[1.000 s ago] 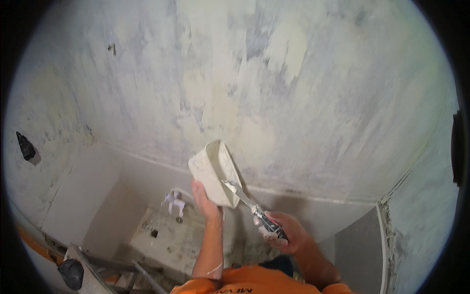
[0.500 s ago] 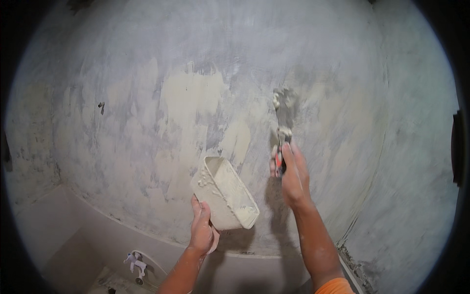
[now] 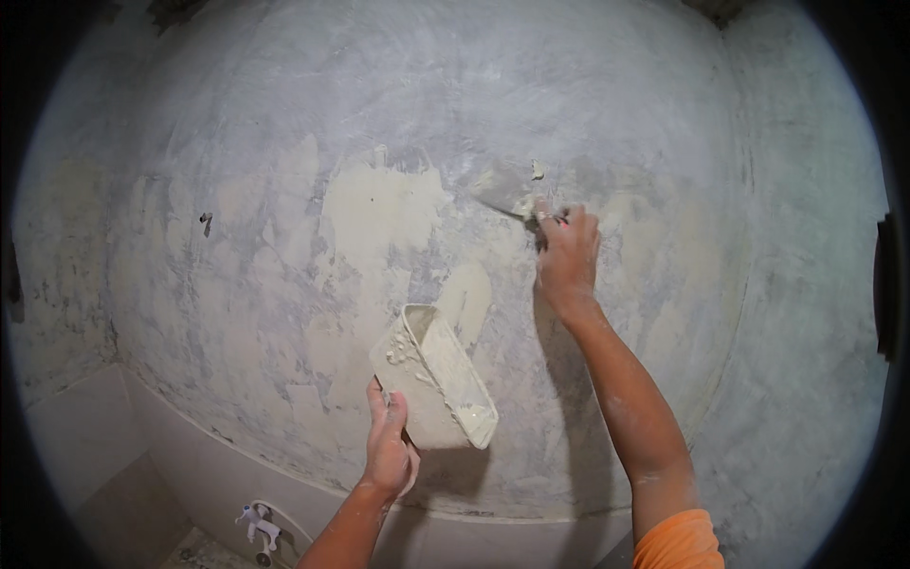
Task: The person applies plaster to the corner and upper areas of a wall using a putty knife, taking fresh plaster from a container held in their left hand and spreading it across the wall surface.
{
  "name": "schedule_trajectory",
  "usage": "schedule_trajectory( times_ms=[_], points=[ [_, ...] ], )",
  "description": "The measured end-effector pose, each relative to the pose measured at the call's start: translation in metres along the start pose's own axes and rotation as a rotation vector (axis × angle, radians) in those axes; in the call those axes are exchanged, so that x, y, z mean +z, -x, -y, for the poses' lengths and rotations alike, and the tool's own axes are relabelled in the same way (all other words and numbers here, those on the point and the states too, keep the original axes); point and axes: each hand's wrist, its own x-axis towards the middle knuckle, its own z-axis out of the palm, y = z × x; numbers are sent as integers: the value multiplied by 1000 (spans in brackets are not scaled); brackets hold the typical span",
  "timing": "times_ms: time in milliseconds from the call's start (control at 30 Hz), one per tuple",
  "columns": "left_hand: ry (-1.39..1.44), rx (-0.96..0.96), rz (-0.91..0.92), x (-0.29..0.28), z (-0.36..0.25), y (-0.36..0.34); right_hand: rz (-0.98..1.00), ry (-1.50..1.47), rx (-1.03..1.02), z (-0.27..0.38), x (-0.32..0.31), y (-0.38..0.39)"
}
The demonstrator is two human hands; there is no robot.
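Observation:
My left hand [image 3: 391, 453] grips a putty-smeared rectangular tub [image 3: 422, 403] from its left side and below. The tub is tilted, and its open mouth shows putty on the inner walls. Higher and to the right, my right hand [image 3: 571, 261] is closed around a putty knife whose blade [image 3: 502, 207] points left along the grey wall [image 3: 455, 85]. Its handle is mostly hidden by the fingers. A blob of putty [image 3: 527, 207] clings near the knife, and a smaller lump [image 3: 537, 169] shows just above. Left of the blade spreads a broad cream putty patch [image 3: 379, 213].
A white tap [image 3: 261, 524] sticks out at the lower left, over a band of tiles [image 3: 190, 465] along the wall's foot. A small dark fitting [image 3: 205, 224] pokes from the wall at left. On the right, a side wall [image 3: 815, 284] meets this one.
My right hand has moved up, and the putty knife has swung from pointing upward to pointing left. The left hand and the tub have stayed nearly in place. The view has shifted slightly upward.

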Motion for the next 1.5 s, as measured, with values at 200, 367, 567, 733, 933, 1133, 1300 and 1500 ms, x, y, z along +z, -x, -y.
schedule_trajectory(
  times_ms=[200,367,567,733,933,1133,1300,1500],
  points=[
    [16,26,-39,-11,-2,-5,44,-17,-197,22,-8,12],
    [-20,56,8,-9,-3,-11,49,-61,76,5,-38,-13],
    [138,53,29,-12,12,-24,351,98,100,9,-46,-14],
    [154,105,-116,-5,14,-35,643,152,126,29,-48,88],
    [92,174,-67,-1,-20,-46,859,153,79,38,-133,78],
    [51,188,45,8,-2,-42,358,125,63,11,-149,-14],
    [28,210,68,5,8,-49,359,96,132,29,-99,-10],
    [-13,275,110,1,0,-58,672,93,286,53,-83,153]
  ],
)
